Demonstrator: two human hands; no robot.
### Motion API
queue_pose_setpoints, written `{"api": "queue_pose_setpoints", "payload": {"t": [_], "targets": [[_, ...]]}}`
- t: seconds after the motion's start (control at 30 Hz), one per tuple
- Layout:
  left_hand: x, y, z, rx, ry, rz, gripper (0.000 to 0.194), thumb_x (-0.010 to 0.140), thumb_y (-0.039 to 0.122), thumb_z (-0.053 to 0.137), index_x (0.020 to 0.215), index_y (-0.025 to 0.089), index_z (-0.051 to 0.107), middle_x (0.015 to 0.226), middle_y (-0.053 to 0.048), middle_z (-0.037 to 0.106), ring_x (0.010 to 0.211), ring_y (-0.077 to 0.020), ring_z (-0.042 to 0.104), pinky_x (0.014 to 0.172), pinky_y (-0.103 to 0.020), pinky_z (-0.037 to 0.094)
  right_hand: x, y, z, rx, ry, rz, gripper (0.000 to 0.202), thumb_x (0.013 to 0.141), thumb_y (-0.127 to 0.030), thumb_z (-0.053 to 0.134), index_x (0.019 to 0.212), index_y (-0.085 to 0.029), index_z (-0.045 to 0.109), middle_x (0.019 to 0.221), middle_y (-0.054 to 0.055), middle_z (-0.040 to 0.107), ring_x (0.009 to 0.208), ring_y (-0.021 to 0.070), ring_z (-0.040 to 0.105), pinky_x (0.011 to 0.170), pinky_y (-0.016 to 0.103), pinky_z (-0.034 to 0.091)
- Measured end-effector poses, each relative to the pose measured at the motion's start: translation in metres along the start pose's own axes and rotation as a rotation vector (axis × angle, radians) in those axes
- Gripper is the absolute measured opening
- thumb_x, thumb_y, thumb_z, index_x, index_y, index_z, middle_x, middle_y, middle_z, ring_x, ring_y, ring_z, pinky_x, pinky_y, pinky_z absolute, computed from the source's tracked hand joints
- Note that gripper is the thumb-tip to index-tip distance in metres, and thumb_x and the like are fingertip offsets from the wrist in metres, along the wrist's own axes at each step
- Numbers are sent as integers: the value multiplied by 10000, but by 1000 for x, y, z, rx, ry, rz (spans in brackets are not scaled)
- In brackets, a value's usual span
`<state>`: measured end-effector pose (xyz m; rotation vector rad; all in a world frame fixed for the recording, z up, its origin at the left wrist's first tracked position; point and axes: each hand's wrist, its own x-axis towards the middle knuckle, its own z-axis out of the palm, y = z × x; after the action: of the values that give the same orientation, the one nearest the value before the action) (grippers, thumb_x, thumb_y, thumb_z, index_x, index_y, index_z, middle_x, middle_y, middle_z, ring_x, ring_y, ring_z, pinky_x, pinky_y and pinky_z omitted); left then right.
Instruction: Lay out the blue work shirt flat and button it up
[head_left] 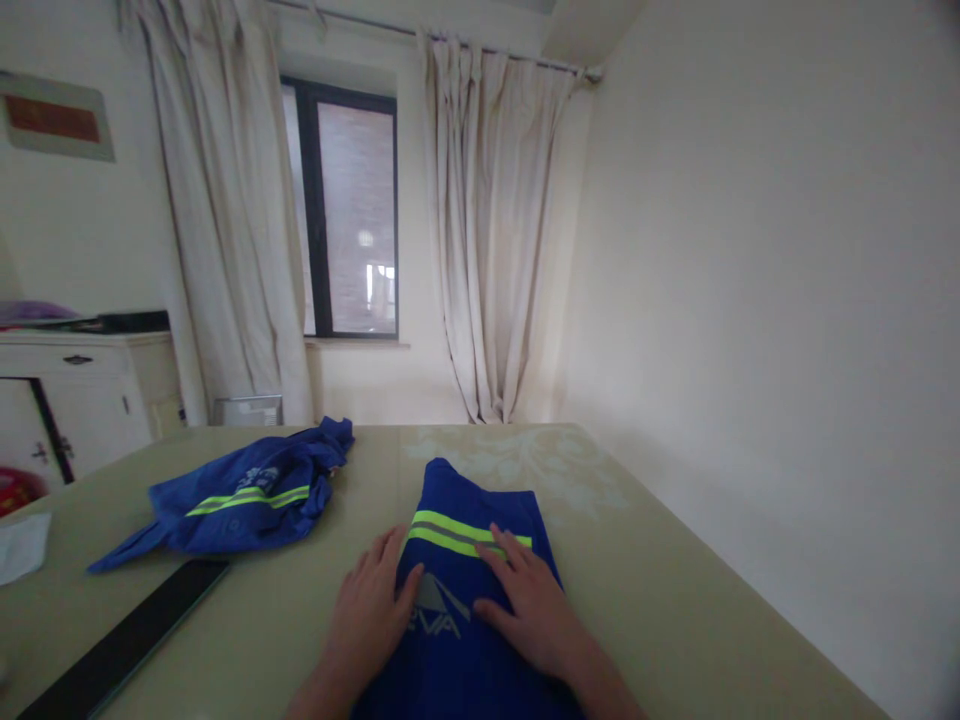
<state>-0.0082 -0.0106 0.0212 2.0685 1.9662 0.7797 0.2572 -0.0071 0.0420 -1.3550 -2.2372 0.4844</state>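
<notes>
"Where's the blue garment [457,675]?"
"Lower centre of the frame, looking folded on the table [712,640], its bright band [450,533] crossing near the far end."
"What's touching it?"
"The right hand [529,600], spread on top, reaching the band; the left hand [375,590], loosely spread along the left edge."
"How would you handle it?"
"I'd smooth outward with light, even pressure, leaving the band straight."

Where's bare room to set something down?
Bare tabletop: right of the folded blue garment, out to the edge; beyond it, on the floral pattern; and between the left hand and the crumpled blue garment.
Crowded: left side, that garment, black slab, white sheet; near centre, right hand on the folded garment.
</notes>
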Motion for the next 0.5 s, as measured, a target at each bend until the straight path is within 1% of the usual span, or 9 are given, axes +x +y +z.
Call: {"api": "queue_pose_setpoints", "payload": {"t": [0.03,0.07,0.13,0.2,0.27,0.37,0.43,0.5], "targets": [[-1,5,5,44,23,75,586,995,426,363,1538,212,406,1595,-79,443,1439,-271,443,1179,-463,361,-1,0,4,-48,-99,14,626,951,-609,542,1520,-363,453,1642,35,331,1520,318,279,1234,547,232],[-2,9,10,78,8,138,563,999,395,360,1539,244,413,1623,-42,403,1482,-254,383,1211,-468,317,-1,1,7,-81,-159,29,644,954,-633,523,1532,-364,430,1649,35,311,1526,319,263,1237,548,218],[-2,11,19,133,-74,186,544,1000,363,359,1530,267,435,1642,-5,358,1524,-244,305,1242,-491,261,1,5,12,-115,-192,43,663,968,-659,475,1553,-358,390,1660,34,274,1532,304,247,1245,527,199],[1,9,24,172,-139,172,541,1001,359,352,1527,269,442,1649,6,327,1539,-257,269,1248,-528,238,3,10,13,-129,-184,51,673,970,-673,459,1554,-344,392,1661,38,272,1530,298,256,1247,508,200],[5,5,26,187,-158,167,546,1005,367,344,1536,270,426,1656,10,301,1544,-260,253,1250,-534,236,5,13,13,-130,-160,54,682,969,-677,457,1545,-315,421,1652,53,303,1523,298,277,1246,495,210],[8,2,25,189,-129,177,550,1009,376,347,1542,259,417,1662,3,288,1548,-254,237,1254,-506,244,5,12,9,-94,-84,68,658,972,-644,480,1505,-258,496,1617,81,382,1491,291,348,1236,464,250],[7,2,26,185,-113,181,552,1006,373,359,1539,246,423,1661,-6,296,1545,-259,245,1250,-493,268,6,4,0,-66,15,65,612,985,-596,488,1476,-234,534,1589,89,434,1465,278,396,1229,443,275],[5,6,30,179,-90,191,549,1000,349,368,1530,226,442,1657,-15,310,1543,-263,254,1244,-479,294,14,-13,-10,-52,127,10,565,1001,-558,476,1466,-244,545,1571,74,463,1453,261,413,1227,428,283]]}}
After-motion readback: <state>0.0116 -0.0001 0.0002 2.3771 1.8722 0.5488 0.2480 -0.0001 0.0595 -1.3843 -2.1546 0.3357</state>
